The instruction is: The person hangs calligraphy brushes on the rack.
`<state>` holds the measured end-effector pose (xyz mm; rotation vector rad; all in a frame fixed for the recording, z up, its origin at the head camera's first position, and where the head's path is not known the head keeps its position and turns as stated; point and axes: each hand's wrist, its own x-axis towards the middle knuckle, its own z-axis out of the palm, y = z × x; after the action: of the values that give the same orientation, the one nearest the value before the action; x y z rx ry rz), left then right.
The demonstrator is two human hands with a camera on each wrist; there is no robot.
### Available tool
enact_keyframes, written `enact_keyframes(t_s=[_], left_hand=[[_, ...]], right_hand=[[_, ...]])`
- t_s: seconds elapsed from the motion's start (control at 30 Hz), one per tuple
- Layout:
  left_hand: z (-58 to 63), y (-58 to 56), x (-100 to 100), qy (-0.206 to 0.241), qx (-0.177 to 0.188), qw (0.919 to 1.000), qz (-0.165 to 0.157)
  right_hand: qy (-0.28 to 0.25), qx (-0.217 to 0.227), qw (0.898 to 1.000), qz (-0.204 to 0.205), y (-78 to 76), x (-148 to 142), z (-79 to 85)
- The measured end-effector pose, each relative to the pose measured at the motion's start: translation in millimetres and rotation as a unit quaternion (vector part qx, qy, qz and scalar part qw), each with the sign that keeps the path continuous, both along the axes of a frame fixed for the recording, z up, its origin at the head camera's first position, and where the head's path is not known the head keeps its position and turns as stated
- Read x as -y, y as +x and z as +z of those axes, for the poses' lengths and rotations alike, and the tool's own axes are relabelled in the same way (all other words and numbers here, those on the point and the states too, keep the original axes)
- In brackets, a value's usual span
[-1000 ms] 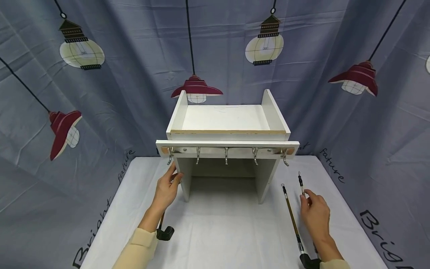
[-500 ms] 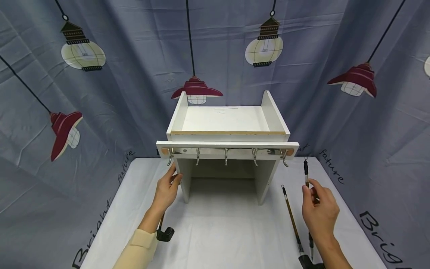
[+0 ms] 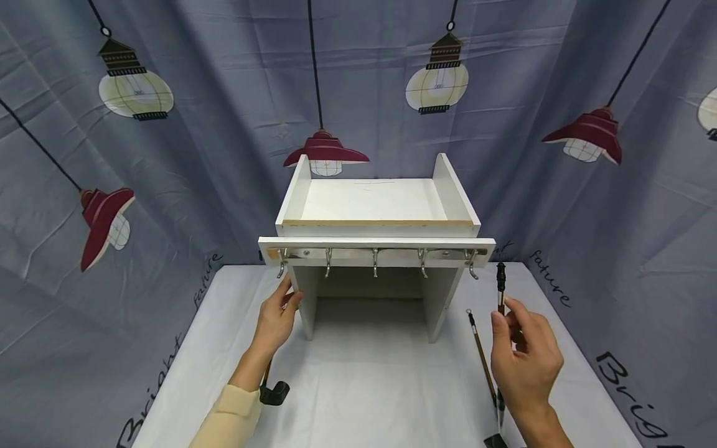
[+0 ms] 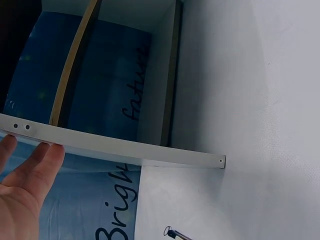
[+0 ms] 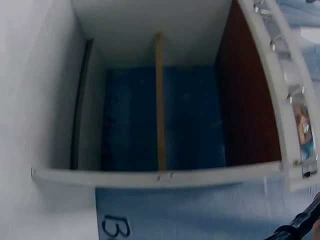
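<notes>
A white wooden shelf unit (image 3: 366,230) stands on the table, with a row of metal hooks (image 3: 375,261) along its front board. My left hand (image 3: 277,320) touches the outside of its left side panel (image 3: 305,305); in the left wrist view the fingertips (image 4: 56,150) press against that panel with fingers fairly straight. To the right of the shelf, my right hand (image 3: 526,354) pinches a dark calligraphy brush (image 3: 501,280) upright by its upper shaft. The brush's lower end shows below the fingers. A second brush (image 3: 480,358) lies just left of this hand.
A black block (image 3: 495,442) lies at the lower right, under the brushes' lower ends. Another black block (image 3: 273,393) with a brown shaft sits beside my left forearm. White cloth (image 3: 370,398) covers the table. A blue-grey curtain (image 3: 224,124) hangs behind.
My right hand has raised the brush, tilting it more upright, and shifted slightly left toward the shelf in the last half second. My left hand has stayed at the panel.
</notes>
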<state>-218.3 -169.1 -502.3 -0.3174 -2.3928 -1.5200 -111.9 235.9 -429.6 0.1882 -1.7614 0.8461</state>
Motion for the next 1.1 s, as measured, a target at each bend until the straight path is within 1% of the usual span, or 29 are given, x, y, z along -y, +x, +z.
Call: enact_keyframes(t_s=[0.13, 0.3, 0.47, 0.57, 0.77, 0.93, 1.1], left_hand=[[-1.2, 1.6, 0.8, 0.003, -0.001, 1.0000, 0.001], [-2.4, 1.8, 0.7, 0.000, -0.006, 1.0000, 0.005], [-3.2, 2.4, 0.3, -0.004, -0.007, 0.9999, 0.010], [-3.8, 2.1, -0.1, -0.006, -0.005, 0.9999, 0.010], [-2.6, 1.8, -0.9, -0.006, -0.007, 0.9999, 0.009], [-1.9, 1.0, -1.1, -0.010, -0.013, 0.9998, 0.008], [0.1, 1.8, -1.7, -0.008, -0.008, 0.9999, 0.008]], right_hand=[[0.004, -0.003, 1.000, 0.026, 4.0, 17.6, 1.9], [0.015, -0.003, 0.998, 0.068, 6.3, 37.5, 1.7], [0.018, -0.006, 0.995, 0.098, 5.0, 52.3, -5.3], [0.016, 0.001, 0.994, 0.107, 3.2, 56.7, -12.9], [0.015, 0.031, 0.992, 0.122, 1.2, 59.5, -25.8], [0.018, 0.040, 0.990, 0.134, 0.2, 61.0, -31.8], [0.012, 0.045, 0.988, 0.149, -1.8, 62.2, -35.9]])
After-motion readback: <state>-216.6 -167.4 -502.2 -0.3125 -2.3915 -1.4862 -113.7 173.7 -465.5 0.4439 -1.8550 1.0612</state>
